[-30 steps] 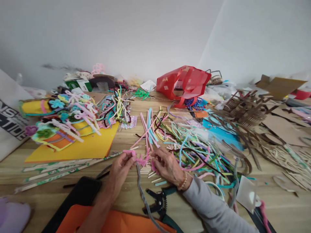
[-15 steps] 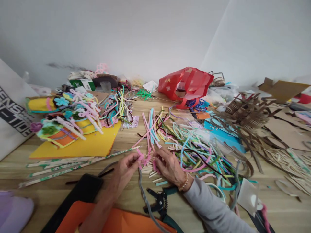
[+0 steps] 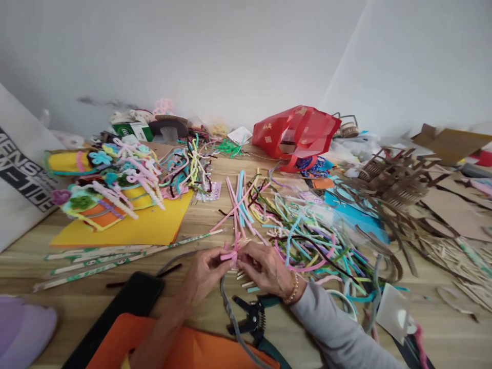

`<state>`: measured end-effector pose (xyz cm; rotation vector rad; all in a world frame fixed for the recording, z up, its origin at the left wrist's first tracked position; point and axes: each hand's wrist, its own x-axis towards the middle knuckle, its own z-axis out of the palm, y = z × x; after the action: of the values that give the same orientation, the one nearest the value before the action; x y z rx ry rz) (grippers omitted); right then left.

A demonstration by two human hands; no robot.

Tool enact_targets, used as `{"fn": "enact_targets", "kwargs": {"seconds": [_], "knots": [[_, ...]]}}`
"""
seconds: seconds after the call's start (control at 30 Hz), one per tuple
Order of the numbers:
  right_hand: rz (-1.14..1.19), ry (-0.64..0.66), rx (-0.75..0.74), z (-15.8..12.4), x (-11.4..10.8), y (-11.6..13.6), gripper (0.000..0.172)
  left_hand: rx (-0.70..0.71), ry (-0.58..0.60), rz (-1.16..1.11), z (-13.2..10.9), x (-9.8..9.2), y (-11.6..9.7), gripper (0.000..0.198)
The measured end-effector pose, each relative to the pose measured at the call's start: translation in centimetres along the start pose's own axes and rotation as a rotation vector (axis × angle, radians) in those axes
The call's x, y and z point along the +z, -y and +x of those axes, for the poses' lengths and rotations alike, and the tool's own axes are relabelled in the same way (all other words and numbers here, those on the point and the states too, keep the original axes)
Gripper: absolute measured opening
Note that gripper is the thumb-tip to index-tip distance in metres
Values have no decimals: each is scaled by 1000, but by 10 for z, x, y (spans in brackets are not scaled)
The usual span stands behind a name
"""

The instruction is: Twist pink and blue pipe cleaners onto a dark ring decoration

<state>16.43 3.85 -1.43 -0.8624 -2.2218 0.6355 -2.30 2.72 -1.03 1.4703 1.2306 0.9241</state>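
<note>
- Nearest: orange sheet [image 3: 207, 343]; beyond it, dark-handled pliers [image 3: 251, 316] under grey cord [image 3: 231, 311]. Judgement: wrists should clear both to avoid snagging.
- Left hand [image 3: 203, 270]: thumb and fingers pinching fuzzy pink piece [image 3: 229, 255], raised above the surface [image 3: 192, 307].
- Right hand [image 3: 265, 270]: fingertips gripping its other side, partly hidden. Judgement: one hand should steady while the other works in small, light moves; hard squeezing may crush the fuzz.
- Beyond: pink and blue stems [image 3: 240, 200], within reach.
</note>
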Motion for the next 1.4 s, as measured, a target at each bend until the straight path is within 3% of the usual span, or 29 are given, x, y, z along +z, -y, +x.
{"fn": "enact_targets", "kwargs": {"seconds": [0.23,0.4,0.47,0.67,0.8,1.03,1.4], "knots": [[14,-6,8,1,2,-4,16,47,10,-54,1,-1,0,17],[-38,-116,55,3,-1,-2,14,34,-300,26,8,-14,19,20],[-52,-122,50,2,0,-2,14,42,-347,129,9,-17,21,18],[-46,-35,62,0,2,-4,16,251,-268,486,5,-12,16,33],[-55,-25,69,0,2,-5,17,297,-242,608,4,-7,16,37],[-85,2,57,-2,3,-4,14,273,-154,633,5,-7,15,33],[-106,45,27,-1,0,-1,9,283,-170,543,1,-6,7,36]]}}
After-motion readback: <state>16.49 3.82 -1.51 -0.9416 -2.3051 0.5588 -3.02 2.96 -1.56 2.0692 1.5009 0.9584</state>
